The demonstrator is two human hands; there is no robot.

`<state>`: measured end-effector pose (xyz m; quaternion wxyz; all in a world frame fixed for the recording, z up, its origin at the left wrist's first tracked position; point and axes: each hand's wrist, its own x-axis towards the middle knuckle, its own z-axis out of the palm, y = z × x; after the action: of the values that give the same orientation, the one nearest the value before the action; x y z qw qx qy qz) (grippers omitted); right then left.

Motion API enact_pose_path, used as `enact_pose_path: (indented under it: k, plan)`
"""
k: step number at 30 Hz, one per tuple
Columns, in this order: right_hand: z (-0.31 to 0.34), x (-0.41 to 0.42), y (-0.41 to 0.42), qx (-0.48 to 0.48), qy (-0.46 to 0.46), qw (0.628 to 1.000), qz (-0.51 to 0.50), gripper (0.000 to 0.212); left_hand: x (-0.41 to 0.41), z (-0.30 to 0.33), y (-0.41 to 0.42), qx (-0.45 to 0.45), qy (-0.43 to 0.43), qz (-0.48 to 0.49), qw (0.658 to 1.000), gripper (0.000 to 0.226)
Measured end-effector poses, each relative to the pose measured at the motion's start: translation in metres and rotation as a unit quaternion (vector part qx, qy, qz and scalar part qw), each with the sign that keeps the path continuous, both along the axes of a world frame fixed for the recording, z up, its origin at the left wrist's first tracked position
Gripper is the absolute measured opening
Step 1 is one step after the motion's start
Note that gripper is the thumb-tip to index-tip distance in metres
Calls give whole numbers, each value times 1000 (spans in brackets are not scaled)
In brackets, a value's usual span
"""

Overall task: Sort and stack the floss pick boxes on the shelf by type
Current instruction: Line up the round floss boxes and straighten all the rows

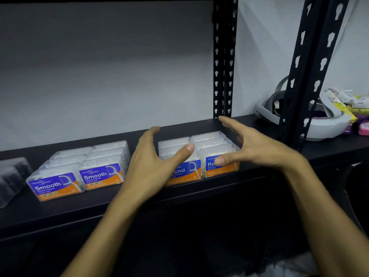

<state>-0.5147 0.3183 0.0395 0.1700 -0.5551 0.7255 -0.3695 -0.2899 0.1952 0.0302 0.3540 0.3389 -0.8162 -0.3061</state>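
Note:
Two rows of clear "Smooth" floss pick boxes (pixel 79 168) stand on the black shelf (pixel 60 208) at the left. Two rows of "Round" floss pick boxes (pixel 207 144) stand in the middle. My left hand (pixel 151 164) hovers at the left side of the Round group, fingers spread, thumb over the front left box. My right hand (pixel 251 146) hovers at the right side of that group, fingers spread, thumb in front of the front right box's label. Neither hand grips a box. The hands hide part of both Round labels.
A dark clear box (pixel 12 178) sits at the far left edge of the shelf. Black perforated uprights (pixel 221 62) rise behind and right of the Round boxes. Beyond them lie a grey headset (pixel 323 124) and several small coloured packets (pixel 357 108).

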Motion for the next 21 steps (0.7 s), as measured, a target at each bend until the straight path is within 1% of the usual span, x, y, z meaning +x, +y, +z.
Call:
enact_pose_path:
  k: [2, 4, 5, 7, 9, 12, 18, 21]
  plan:
    - [11, 1, -6, 53, 87, 995, 11, 133, 0, 12, -8, -60, -88, -32, 994, 101]
    - [18, 3, -16, 90, 154, 984, 19, 133, -5, 18, -14, -112, -169, -61, 977, 109]
    - [21, 4, -21, 108, 180, 977, 25, 134, -8, 18, -17, -130, -197, -79, 969, 114]
    - [25, 5, -31, 145, 218, 964, 36, 136, -15, 13, -23, -147, -227, -114, 956, 118]
    - [23, 6, -38, 171, 244, 954, 43, 136, -19, 6, -28, -156, -239, -137, 949, 111]
    - [19, 7, -42, 172, 262, 948, 46, 133, -22, -2, -32, -161, -223, -143, 951, 100]
    - [14, 5, -42, 138, 278, 949, 55, 123, -27, -7, -34, -181, -218, -128, 950, 101]
    - [14, 3, -43, 136, 280, 948, 60, 122, -28, -7, -33, -188, -216, -125, 950, 100]
